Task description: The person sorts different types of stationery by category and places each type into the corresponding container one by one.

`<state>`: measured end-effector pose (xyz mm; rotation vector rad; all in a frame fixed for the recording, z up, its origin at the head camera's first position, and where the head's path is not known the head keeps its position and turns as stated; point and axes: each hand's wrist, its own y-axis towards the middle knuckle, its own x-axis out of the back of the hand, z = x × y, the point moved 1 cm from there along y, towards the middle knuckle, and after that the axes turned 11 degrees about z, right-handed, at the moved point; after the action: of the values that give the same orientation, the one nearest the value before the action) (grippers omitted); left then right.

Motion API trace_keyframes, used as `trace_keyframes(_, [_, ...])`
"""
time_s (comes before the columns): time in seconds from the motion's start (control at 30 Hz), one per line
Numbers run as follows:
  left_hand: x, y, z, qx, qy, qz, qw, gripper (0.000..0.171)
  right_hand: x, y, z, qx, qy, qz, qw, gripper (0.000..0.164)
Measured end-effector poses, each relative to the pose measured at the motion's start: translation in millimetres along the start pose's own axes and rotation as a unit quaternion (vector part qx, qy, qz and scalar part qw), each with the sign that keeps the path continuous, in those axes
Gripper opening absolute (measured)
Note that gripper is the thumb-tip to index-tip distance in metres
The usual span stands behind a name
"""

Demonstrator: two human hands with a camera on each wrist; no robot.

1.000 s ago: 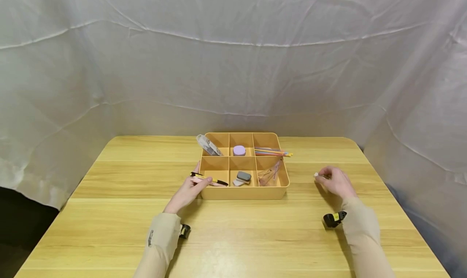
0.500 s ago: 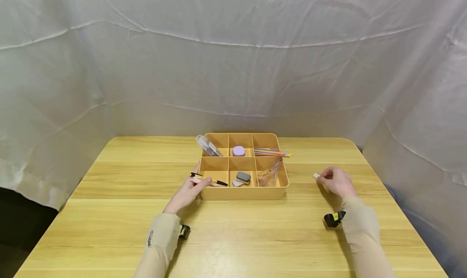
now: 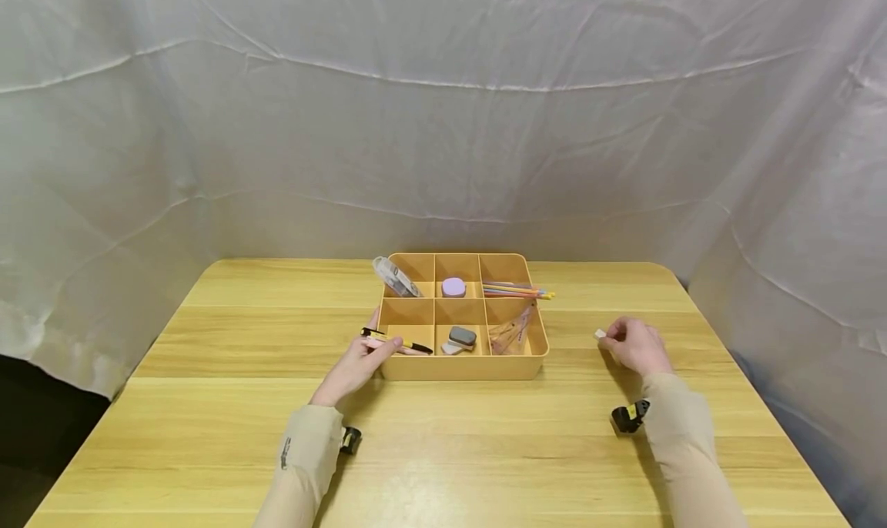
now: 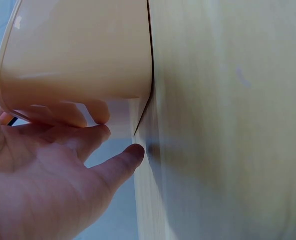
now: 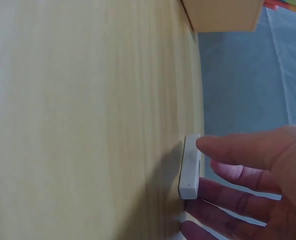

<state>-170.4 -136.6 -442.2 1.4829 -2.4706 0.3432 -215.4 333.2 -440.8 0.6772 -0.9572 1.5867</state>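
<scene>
A tan six-compartment organizer box point(image 3: 460, 368) stands toward the back of the table. My left hand point(image 3: 353, 369) grips its left front corner, thumb over the rim and fingers along the outer side wall. Beside that thumb, a yellow-and-black pen point(image 3: 414, 345) leans out of the front left compartment over the rim. To the right of the box, my right hand point(image 3: 636, 345) pinches a small white eraser point(image 5: 190, 167) between thumb and fingers. In the right wrist view the eraser is close over the tabletop, its long side along the fingertips.
Inside the box are grey and white erasers point(image 3: 462, 335), a purple round-cornered item point(image 3: 453, 287), a clear-and-grey tool point(image 3: 396, 276), coloured sticks point(image 3: 513, 289) jutting past the right rim, and clear printed strips point(image 3: 511, 332). A grey curtain point(image 3: 457, 143) hangs behind the wooden table point(image 3: 478, 451).
My right hand and wrist have shifted slightly, and the white eraser has turned a little in the fingers. The left hand and the organizer box stay in place.
</scene>
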Motion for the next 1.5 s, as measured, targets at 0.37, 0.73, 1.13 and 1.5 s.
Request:
trace_keyframes(0.37, [-0.3,1.6,-0.5,-0.011,0.008,-0.004,0.9999,0.034,-5,4,3,0.012,-0.032,-0.018,0.999,0.011])
trace_keyframes(0.73, [-0.1,0.1,1.1,-0.005,0.015,-0.006,0.9999,0.034,-5,-3,16,0.025,0.002,-0.057,0.998,0.016])
trace_keyframes(1.13, [-0.3,1.4,1.1,-0.015,0.008,-0.005,0.9998,0.033,-8,-23,62,0.152,0.063,-0.211,0.964,0.008])
trace_keyframes(1.5, [-0.5,1.1,1.6,-0.015,0.007,-0.004,0.9999,0.034,-34,-28,117,0.313,0.104,-0.213,0.920,0.013])
